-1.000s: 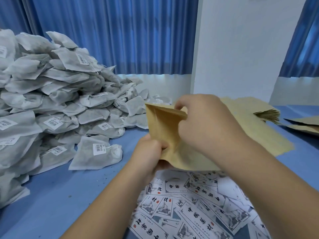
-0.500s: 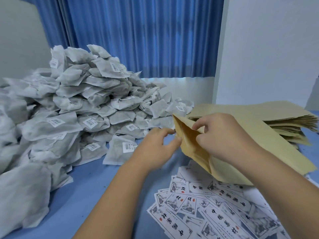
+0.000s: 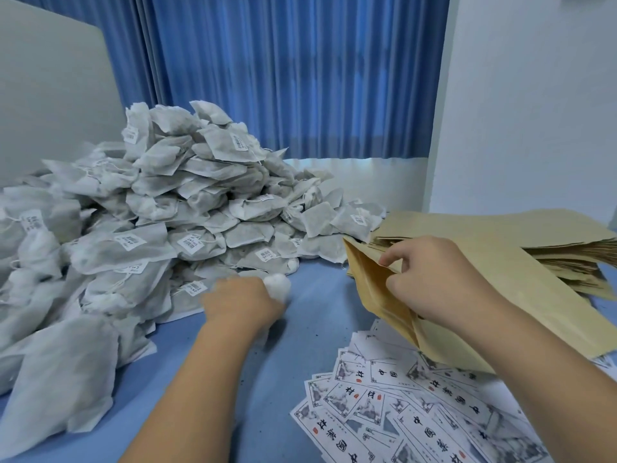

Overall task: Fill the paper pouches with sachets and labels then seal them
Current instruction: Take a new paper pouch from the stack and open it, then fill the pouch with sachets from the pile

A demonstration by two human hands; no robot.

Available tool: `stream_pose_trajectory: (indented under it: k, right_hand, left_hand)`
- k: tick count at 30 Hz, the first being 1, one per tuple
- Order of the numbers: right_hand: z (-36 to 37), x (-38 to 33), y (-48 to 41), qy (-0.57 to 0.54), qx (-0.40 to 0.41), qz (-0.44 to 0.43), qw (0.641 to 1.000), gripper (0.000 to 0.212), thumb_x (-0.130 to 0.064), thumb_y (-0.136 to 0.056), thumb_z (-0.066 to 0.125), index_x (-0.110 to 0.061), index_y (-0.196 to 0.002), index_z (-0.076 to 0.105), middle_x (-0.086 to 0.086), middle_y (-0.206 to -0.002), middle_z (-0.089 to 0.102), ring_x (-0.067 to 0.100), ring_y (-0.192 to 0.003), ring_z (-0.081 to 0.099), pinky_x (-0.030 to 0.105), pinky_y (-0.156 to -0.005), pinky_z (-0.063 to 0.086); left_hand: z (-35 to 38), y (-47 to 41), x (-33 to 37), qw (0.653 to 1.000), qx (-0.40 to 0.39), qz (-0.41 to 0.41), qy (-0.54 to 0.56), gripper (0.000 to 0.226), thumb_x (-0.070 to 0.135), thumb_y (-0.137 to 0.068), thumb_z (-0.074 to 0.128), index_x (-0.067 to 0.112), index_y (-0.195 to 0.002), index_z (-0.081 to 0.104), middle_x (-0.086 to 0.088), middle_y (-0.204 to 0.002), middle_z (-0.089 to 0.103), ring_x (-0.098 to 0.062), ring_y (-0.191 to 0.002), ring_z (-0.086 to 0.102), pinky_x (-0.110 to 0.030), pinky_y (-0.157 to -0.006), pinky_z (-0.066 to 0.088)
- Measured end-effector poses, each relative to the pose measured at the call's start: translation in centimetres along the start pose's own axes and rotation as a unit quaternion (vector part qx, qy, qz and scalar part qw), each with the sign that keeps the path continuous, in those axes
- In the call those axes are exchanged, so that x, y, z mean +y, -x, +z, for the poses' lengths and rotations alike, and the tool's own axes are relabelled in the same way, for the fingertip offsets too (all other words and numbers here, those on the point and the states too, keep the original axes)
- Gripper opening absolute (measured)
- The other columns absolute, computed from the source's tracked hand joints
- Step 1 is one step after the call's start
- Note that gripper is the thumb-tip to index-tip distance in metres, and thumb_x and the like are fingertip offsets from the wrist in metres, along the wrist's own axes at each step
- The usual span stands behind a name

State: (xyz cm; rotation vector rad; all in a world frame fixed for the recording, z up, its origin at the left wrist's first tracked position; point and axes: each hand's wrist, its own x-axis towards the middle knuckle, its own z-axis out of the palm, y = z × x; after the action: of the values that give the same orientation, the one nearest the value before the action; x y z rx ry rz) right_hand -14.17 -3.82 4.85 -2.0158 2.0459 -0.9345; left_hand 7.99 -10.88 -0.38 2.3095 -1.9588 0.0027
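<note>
A big heap of white sachets (image 3: 173, 208) with barcode tags covers the left of the blue table (image 3: 310, 315). My left hand (image 3: 242, 304), blurred by motion, grips one white sachet (image 3: 277, 286) at the heap's near edge. To its right, my right hand (image 3: 430, 279) pinches the upper lip of a brown paper pouch (image 3: 374, 282) and holds its mouth open toward the left. Printed labels (image 3: 410, 396) lie spread under and in front of the pouch.
A stack of flat brown pouches (image 3: 521, 235) lies behind my right hand at the right edge. A white wall (image 3: 527, 105) stands at the right, blue curtains (image 3: 283, 78) at the back, and a grey board (image 3: 50, 105) at the far left.
My left hand let go of the pouch, moved left to the heap and closed on a sachet. My right hand keeps the pouch open. The view turned left.
</note>
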Motion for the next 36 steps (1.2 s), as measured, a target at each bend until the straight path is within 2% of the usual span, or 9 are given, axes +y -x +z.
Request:
stream_pose_trajectory:
  k: [3,7,13,16,18,22,26,31,36]
  right_hand:
    - [-0.2,0.1,0.0,-0.005,0.001,0.001,1.0,0.038,-0.005,-0.074,0.053,-0.028,-0.099,0.071,-0.014,-0.067,0.047,0.002,-0.057,0.047,0.018,-0.047,0.032]
    - [-0.1,0.2,0.0,-0.008,-0.003,-0.003,1.0,0.038,-0.005,-0.075,0.054,-0.028,-0.1,0.07,-0.014,-0.067,0.048,0.003,-0.056,0.048,0.018,-0.048,0.033]
    - [-0.4,0.4,-0.2,0.002,-0.005,-0.006,1.0,0.037,-0.004,-0.075,0.054,-0.028,-0.098,0.071,-0.013,-0.068,0.05,0.003,-0.061,0.048,0.018,-0.049,0.032]
    - [-0.8,0.6,-0.3,-0.003,-0.005,-0.005,1.0,0.038,-0.004,-0.074,0.053,-0.031,-0.094,0.07,-0.009,-0.067,0.053,0.01,-0.057,0.054,0.021,-0.047,0.038]
    - [-1.0,0.7,-0.3,-0.011,-0.002,-0.008,1.0,0.038,-0.003,-0.073,0.053,-0.034,-0.089,0.068,-0.009,-0.065,0.053,0.011,-0.055,0.053,0.02,-0.046,0.04]
    - [-1.1,0.9,-0.2,-0.017,-0.001,-0.012,1.0,0.035,-0.004,-0.073,0.054,-0.036,-0.082,0.064,-0.01,-0.064,0.051,0.01,-0.055,0.052,0.019,-0.045,0.037]
    - [-1.1,1.0,-0.2,-0.013,-0.009,-0.01,1.0,0.035,-0.004,-0.073,0.055,-0.035,-0.085,0.066,-0.009,-0.064,0.052,0.012,-0.057,0.053,0.019,-0.046,0.038]
    - [-1.3,1.1,-0.2,-0.014,-0.015,-0.009,1.0,0.036,-0.005,-0.073,0.053,-0.035,-0.086,0.067,-0.009,-0.063,0.052,0.01,-0.056,0.052,0.02,-0.047,0.037]
    - [-1.8,1.3,-0.3,-0.023,-0.008,-0.011,1.0,0.033,-0.004,-0.074,0.054,-0.035,-0.081,0.065,-0.013,-0.06,0.048,0.001,-0.054,0.046,0.011,-0.043,0.03]
  left_hand:
    - [0.1,-1.8,-0.3,0.998,0.049,-0.026,0.041,0.055,0.063,-0.083,0.042,0.026,-0.122,0.056,-0.007,-0.135,0.042,-0.031,-0.123,0.041,-0.045,-0.095,0.037]
    - [1.7,-3.2,-0.3,0.993,-0.02,-0.044,0.111,0.067,0.065,-0.083,0.042,0.016,-0.128,0.052,-0.011,-0.132,0.048,-0.033,-0.121,0.046,-0.042,-0.098,0.041]
    - [2.4,-2.4,1.7,0.987,0.037,0.057,0.144,0.057,0.04,-0.077,0.07,0.011,-0.119,0.046,-0.015,-0.123,0.046,-0.03,-0.108,0.049,-0.034,-0.083,0.045]
    - [2.1,-2.1,2.1,0.962,-0.028,0.061,0.264,0.086,0.035,-0.067,0.079,0.017,-0.136,0.032,-0.01,-0.123,0.046,-0.026,-0.101,0.051,-0.029,-0.069,0.042]
    - [2.1,-1.8,1.9,0.961,-0.074,0.062,0.257,0.088,0.048,-0.062,0.081,0.017,-0.131,0.035,-0.003,-0.116,0.053,-0.021,-0.097,0.051,-0.027,-0.064,0.042]
    - [2.0,-0.9,2.0,0.979,-0.085,0.064,0.174,0.079,0.083,-0.053,0.05,0.021,-0.101,0.054,-0.003,-0.11,0.06,-0.024,-0.103,0.055,-0.036,-0.088,0.049]
    - [1.6,-0.4,2.3,0.982,-0.09,0.086,0.141,0.05,0.061,-0.068,0.058,0.024,-0.1,0.049,-0.003,-0.111,0.06,-0.026,-0.104,0.055,-0.035,-0.087,0.048]
    - [1.2,0.4,2.9,0.964,-0.033,0.127,0.231,0.052,0.031,-0.078,0.066,0.025,-0.126,0.046,0.001,-0.109,0.062,-0.021,-0.098,0.06,-0.034,-0.082,0.052]
    - [-1.2,3.0,3.2,0.836,0.056,0.241,0.49,0.052,0.019,-0.07,0.076,0.038,-0.115,0.06,0.017,-0.101,0.066,0.004,-0.087,0.062,-0.007,-0.063,0.045]
